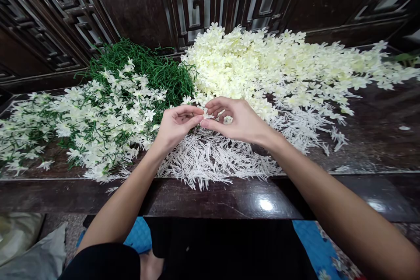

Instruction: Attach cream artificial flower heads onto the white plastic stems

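My left hand (pixel 179 122) and my right hand (pixel 238 118) meet above the middle of the bench, fingertips almost touching. Both pinch a small white artificial flower (pixel 208 116), mostly hidden by the fingers. Right below them lies a heap of thin white stamen sprigs (pixel 216 159). Behind my right hand spreads a large pile of loose cream-white artificial petals (pixel 239 61). A tangle of green plastic stems (pixel 131 59) lies behind my left hand. Assembled white flowers on green stems (pixel 108 113) are heaped to the left.
The dark wooden bench (pixel 377 140) has a glossy front edge (pixel 223 199). A carved lattice back (pixel 197 4) rises behind the piles. A stray petal (pixel 404 128) lies at the right. Pale bags (pixel 39 249) and a blue stool or cushion (pixel 139 234) sit below.
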A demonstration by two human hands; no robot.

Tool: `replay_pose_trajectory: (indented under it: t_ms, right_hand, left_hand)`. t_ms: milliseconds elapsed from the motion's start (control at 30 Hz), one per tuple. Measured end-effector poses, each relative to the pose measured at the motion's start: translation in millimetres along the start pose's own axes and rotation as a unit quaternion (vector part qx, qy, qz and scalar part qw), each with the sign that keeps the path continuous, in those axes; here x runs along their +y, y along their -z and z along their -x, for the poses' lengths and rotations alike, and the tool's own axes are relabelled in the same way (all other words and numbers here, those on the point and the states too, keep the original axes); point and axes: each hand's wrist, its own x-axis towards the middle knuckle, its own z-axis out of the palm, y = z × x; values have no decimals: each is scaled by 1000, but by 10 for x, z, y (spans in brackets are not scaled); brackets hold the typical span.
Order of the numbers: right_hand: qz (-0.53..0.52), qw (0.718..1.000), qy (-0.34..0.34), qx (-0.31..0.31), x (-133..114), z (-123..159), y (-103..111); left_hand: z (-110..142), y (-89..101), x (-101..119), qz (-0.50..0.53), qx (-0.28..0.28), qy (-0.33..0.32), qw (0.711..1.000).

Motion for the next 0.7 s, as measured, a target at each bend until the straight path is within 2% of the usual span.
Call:
replay_pose_trajectory:
  t_ms: [100,333,467,700]
  right_hand:
    - [-8,1000,6,-14,-2,2,-19]
    - [-50,998,39,2,-8,3,-27]
    - [-30,999,30,8,-4,-1,6]
    - [-5,999,2,43,31,-19,113]
  left_hand:
    - [-1,3,-10,-7,-15,0,1000]
    - [-8,11,-58,7,-13,10,1000]
    - [0,0,-26,5,-13,6,1000]
    - [-4,-8,-8,29,21,19,999]
